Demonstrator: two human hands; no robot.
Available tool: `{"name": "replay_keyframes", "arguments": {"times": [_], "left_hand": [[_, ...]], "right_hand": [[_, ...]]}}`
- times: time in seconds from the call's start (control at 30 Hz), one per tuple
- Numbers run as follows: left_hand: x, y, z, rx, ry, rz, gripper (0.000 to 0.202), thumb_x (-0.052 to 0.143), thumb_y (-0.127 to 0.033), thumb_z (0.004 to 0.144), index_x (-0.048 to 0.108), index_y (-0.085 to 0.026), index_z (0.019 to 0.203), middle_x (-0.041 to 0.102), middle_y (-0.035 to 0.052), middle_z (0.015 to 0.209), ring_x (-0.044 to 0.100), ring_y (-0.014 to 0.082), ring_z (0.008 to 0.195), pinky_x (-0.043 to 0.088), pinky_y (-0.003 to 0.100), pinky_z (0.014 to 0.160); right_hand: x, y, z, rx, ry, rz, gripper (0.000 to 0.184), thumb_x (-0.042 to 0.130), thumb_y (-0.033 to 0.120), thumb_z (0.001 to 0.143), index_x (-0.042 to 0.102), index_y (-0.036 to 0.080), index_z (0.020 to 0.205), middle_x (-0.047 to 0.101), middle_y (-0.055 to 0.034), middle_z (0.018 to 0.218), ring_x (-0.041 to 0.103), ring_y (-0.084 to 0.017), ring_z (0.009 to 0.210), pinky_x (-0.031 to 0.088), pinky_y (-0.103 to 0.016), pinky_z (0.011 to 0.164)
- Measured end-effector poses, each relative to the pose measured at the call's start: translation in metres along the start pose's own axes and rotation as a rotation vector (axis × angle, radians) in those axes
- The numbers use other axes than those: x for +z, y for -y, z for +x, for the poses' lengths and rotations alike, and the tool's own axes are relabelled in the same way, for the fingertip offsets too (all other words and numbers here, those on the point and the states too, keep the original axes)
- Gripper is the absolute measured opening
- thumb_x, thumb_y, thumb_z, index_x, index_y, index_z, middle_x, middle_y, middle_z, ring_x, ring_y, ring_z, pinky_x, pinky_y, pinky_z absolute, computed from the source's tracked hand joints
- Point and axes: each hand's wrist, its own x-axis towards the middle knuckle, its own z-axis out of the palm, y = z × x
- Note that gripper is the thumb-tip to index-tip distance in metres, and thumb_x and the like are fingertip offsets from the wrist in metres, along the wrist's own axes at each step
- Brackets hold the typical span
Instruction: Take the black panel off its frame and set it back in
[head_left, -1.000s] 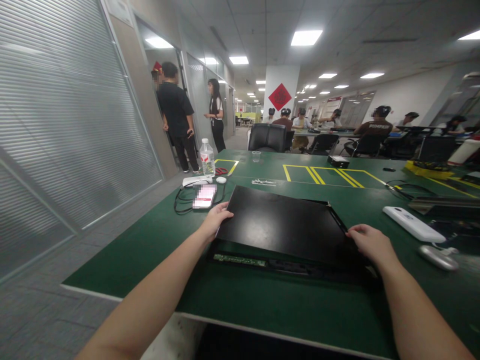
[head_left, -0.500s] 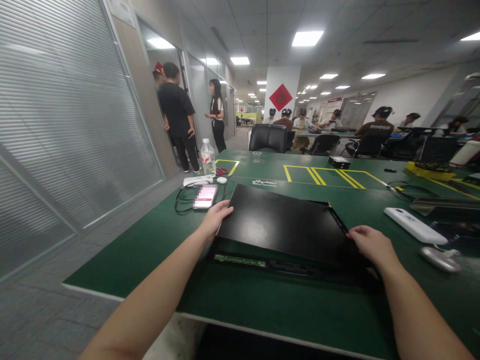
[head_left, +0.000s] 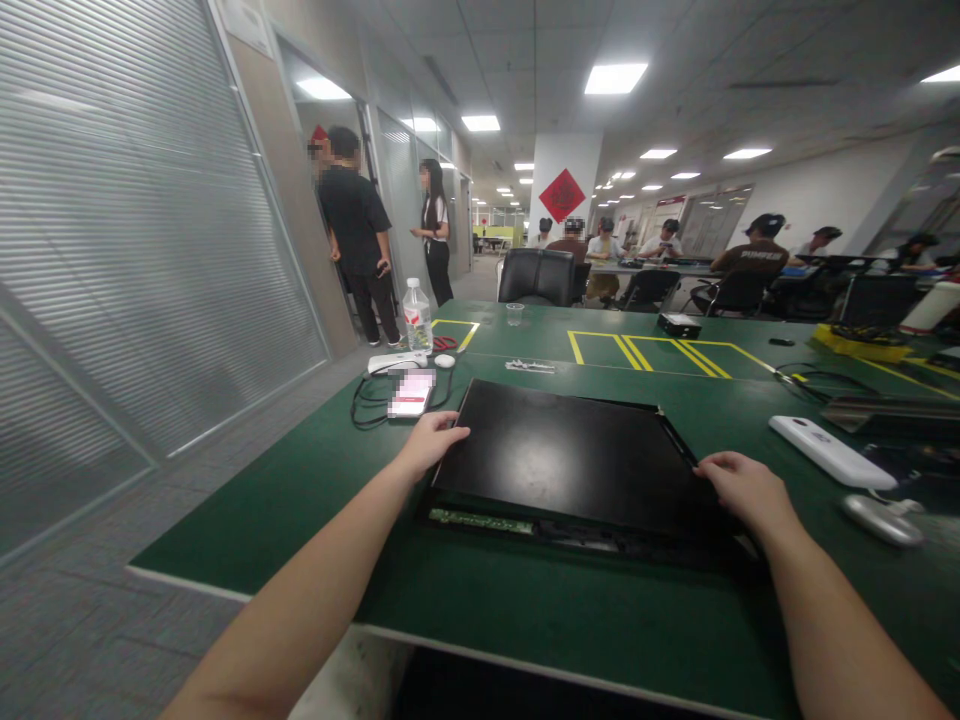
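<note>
A flat black display panel (head_left: 555, 455) lies tilted slightly over a black frame (head_left: 679, 440) on the green table. My left hand (head_left: 433, 445) grips the panel's left edge, thumb on top and fingers underneath. At the right side, my right hand (head_left: 739, 485) pinches the frame's edge beside the panel. Along the near side a green circuit board (head_left: 480, 521) shows in the frame's lower strip. The panel hides most of the frame's inside.
Left of the panel are a phone (head_left: 411, 393), a cable, a water bottle (head_left: 416, 318) and red-handled scissors (head_left: 445, 344). Small metal parts (head_left: 529, 367) lie behind it. A white power bank (head_left: 830, 452) and a silver mouse-shaped object (head_left: 881, 519) sit to the right. Several people are farther back.
The panel's left side has come down closer to the frame, with my left hand lowering along with it. My right hand has stayed in nearly the same place.
</note>
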Motion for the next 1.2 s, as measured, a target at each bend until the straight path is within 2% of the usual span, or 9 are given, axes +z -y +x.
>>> {"name": "replay_keyframes", "arguments": {"times": [0.23,0.47,0.63,0.83,1.03,1.2], "left_hand": [[-0.0012,0.0041,-0.0006,0.010,-0.005,0.081,0.029,0.088,-0.020,0.053,0.078,-0.019,0.080,0.069,0.0030,0.066,0.067,0.0271,0.075,0.050,0.033,0.068],[-0.0019,0.0082,0.0016,0.071,-0.029,0.232,0.025,0.086,-0.027,0.051,0.077,-0.019,0.073,0.062,0.0004,0.061,0.061,0.0228,0.068,0.044,0.029,0.060],[-0.0012,0.0051,-0.0007,0.110,-0.021,0.337,0.019,0.082,-0.027,0.054,0.078,-0.018,0.070,0.059,0.0002,0.059,0.054,0.0198,0.062,0.039,0.028,0.058],[0.0014,0.0015,-0.0037,0.113,-0.005,0.377,0.008,0.075,-0.025,0.056,0.076,-0.019,0.062,0.058,0.0000,0.056,0.050,0.0179,0.057,0.033,0.027,0.054],[0.0014,0.0024,-0.0031,0.159,-0.033,0.475,0.005,0.074,-0.024,0.058,0.075,-0.020,0.060,0.061,0.0017,0.059,0.053,0.0196,0.060,0.037,0.028,0.058],[0.0017,0.0035,-0.0019,0.179,-0.043,0.495,0.002,0.075,-0.022,0.057,0.073,-0.020,0.057,0.064,0.0026,0.062,0.056,0.0207,0.064,0.041,0.029,0.061]], "right_hand": [[0.0013,-0.0035,0.0026,-0.022,-0.010,0.002,0.020,0.062,0.040,0.076,0.074,0.024,0.077,0.074,-0.0085,0.076,0.068,-0.026,0.069,0.049,-0.033,0.061],[-0.0023,0.0008,-0.0002,0.013,0.037,0.029,0.023,0.062,0.041,0.076,0.074,0.023,0.082,0.073,-0.0071,0.073,0.066,-0.024,0.062,0.049,-0.033,0.060],[-0.0039,0.0023,-0.0023,0.008,0.032,0.056,0.022,0.062,0.042,0.074,0.073,0.022,0.077,0.070,-0.0064,0.065,0.061,-0.022,0.052,0.048,-0.034,0.056],[-0.0059,0.0034,-0.0049,0.038,0.048,0.093,0.024,0.060,0.042,0.076,0.073,0.023,0.079,0.070,-0.0067,0.067,0.061,-0.021,0.052,0.047,-0.033,0.051],[-0.0072,0.0037,-0.0053,0.031,0.052,0.098,0.025,0.059,0.042,0.076,0.074,0.022,0.079,0.070,-0.0061,0.066,0.061,-0.021,0.052,0.045,-0.032,0.049],[-0.0070,0.0047,-0.0051,0.023,0.065,0.060,0.025,0.058,0.042,0.078,0.074,0.023,0.081,0.072,-0.0062,0.070,0.063,-0.022,0.056,0.047,-0.033,0.054]]}}
